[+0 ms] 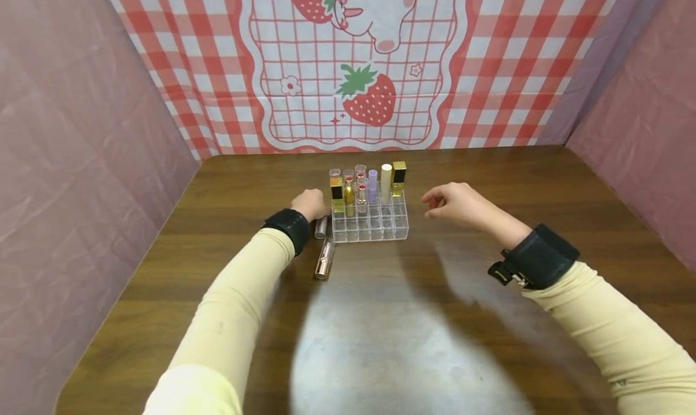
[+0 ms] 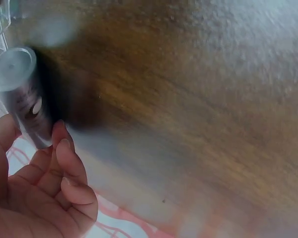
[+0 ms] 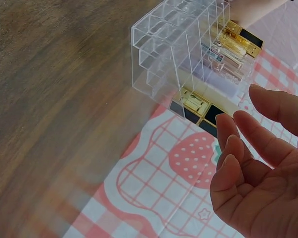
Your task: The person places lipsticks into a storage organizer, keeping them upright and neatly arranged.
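My left hand is at the left side of the clear tiered lipstick holder. In the left wrist view, its thumb and fingertips pinch one end of a silvery lipstick tube, whose round flat end points away from the palm. Several lipsticks stand in the holder's back rows, among them a gold-and-black one, a cream one and a lilac one. My right hand hovers to the right of the holder, fingers loosely bent and holding nothing.
Another shiny lipstick tube lies on the wooden table just off the holder's front left corner. Behind the table hangs a red-and-white checked cloth with strawberries. Pink cloth walls stand on both sides.
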Tool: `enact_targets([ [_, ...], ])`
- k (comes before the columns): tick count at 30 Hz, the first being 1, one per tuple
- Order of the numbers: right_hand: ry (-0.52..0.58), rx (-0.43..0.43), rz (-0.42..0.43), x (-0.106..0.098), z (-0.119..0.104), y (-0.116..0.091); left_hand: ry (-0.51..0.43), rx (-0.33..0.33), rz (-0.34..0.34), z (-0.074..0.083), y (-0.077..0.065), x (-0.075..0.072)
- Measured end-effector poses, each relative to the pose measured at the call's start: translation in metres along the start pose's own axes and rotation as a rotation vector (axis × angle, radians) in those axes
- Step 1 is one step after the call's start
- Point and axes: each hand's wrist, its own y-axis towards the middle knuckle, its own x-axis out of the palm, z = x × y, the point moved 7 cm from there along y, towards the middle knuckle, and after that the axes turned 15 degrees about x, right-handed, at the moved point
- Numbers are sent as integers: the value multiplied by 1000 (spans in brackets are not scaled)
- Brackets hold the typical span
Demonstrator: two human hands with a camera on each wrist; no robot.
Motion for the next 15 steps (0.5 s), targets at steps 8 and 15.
enact_targets([
  [8,15,-15,-8,1,-1,-1,-92,78,-42,-3,-8,-16],
  [15,25,-2,-18,1,3,-3,54,128,-48,3,-27,-72],
])
